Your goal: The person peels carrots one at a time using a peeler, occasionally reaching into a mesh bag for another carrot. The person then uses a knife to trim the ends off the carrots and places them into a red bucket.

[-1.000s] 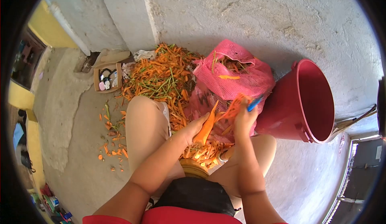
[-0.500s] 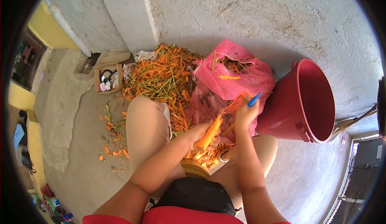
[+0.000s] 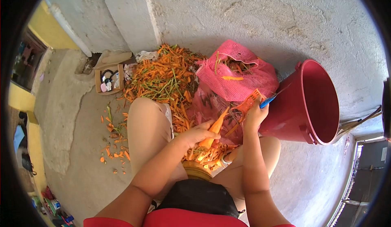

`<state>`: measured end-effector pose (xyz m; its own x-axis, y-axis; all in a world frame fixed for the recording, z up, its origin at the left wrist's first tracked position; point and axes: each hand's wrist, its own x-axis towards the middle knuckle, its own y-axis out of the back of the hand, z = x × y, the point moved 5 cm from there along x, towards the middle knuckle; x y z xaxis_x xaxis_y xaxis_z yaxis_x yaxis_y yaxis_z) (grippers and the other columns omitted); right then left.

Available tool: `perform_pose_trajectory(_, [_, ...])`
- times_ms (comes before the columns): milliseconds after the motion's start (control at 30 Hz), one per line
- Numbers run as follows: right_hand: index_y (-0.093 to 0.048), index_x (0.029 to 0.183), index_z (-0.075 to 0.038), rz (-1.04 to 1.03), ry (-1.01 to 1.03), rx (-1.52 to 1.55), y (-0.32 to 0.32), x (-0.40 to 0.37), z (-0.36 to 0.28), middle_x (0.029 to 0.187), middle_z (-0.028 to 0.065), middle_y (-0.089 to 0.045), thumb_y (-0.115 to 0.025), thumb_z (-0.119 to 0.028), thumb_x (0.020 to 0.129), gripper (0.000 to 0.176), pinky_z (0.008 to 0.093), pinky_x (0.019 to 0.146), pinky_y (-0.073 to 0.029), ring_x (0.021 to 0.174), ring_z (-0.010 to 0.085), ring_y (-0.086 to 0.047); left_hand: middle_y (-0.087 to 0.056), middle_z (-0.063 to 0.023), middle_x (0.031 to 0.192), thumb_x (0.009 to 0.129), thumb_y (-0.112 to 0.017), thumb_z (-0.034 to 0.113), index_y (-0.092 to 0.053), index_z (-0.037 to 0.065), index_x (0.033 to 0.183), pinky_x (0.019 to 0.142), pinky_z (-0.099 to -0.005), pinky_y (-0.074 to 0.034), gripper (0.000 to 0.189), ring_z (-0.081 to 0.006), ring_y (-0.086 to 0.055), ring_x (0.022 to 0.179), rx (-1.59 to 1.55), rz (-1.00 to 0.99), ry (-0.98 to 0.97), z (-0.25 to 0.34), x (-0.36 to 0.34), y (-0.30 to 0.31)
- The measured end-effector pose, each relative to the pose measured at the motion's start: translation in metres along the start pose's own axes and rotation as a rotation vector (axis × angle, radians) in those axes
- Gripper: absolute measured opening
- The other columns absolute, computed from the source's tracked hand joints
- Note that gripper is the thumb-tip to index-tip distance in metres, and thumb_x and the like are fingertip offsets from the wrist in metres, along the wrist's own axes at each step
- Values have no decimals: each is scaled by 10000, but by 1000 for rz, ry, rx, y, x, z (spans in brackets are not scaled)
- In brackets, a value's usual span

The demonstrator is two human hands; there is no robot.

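Note:
My left hand [image 3: 202,134] is wrapped round a peeled carrot [image 3: 216,127], its narrow tip pointing up and to the right. My right hand [image 3: 255,114] is closed on an orange slotted peeler [image 3: 247,101], which is apart from the carrot. In the same hand is a blue-handled knife [image 3: 267,100], its thin blade sticking out to the upper right. Below the hands, orange peelings [image 3: 207,157] lie between my legs. A pink mesh sack [image 3: 240,78] with scraps on top stands just beyond my hands.
A heap of carrot peelings and green stalks [image 3: 163,80] lies against the wall. To the right leans a large red bucket [image 3: 281,109]. A small cardboard box [image 3: 116,89] holds odds and ends at the left. Carrot bits [image 3: 116,141] are scattered on the floor.
My right hand has moved right with the peeler and knife, away from the carrot. The carrot now points more steeply upward in my left hand.

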<state>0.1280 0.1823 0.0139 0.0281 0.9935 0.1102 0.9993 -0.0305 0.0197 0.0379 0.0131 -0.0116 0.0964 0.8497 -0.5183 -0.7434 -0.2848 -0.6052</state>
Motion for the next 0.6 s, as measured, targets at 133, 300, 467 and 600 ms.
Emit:
perform_pose_trajectory(133, [-449, 728, -14, -50, 18, 93, -10, -17, -24, 566, -8, -390, -481, -140, 831, 166, 239, 460, -300, 505, 72, -347, -500, -45, 764, 709, -605, 63, -406, 42, 1090, 532, -259, -452, 430, -127, -509, 640, 0, -87, -1, -9, 9, 3])
perform_pose_trajectory(300, [-455, 781, -4, -196, 243, -250, -18, -51, -38, 500, 70, -396, -499, -154, 817, 160, 291, 430, -321, 444, 134, -366, -495, -46, 742, 692, -617, 43, -408, 42, 1110, 469, -237, -423, 467, -117, -499, 595, 134, -72, 44, -1, -6, -7])
perform_pose_trajectory(467, [-452, 764, 3, -24, 306, -368, -11, -28, -28, 519, 117, -428, -494, -164, 816, 180, 328, 455, -339, 454, 183, -383, -467, -37, 726, 693, -615, 50, -416, 42, 1105, 451, -219, -415, 457, -99, -484, 578, 179, -140, -9, -4, -2, -5])
perform_pose_trajectory(600, [-484, 785, 17, 239, 197, -209, 25, 32, -4, 597, 81, -457, -489, -128, 814, 148, 291, 512, -364, 531, 146, -415, -456, -31, 728, 720, -594, 81, -398, 48, 1119, 457, -223, -425, 446, -99, -474, 569, 121, -252, -23, -2, -6, -14])
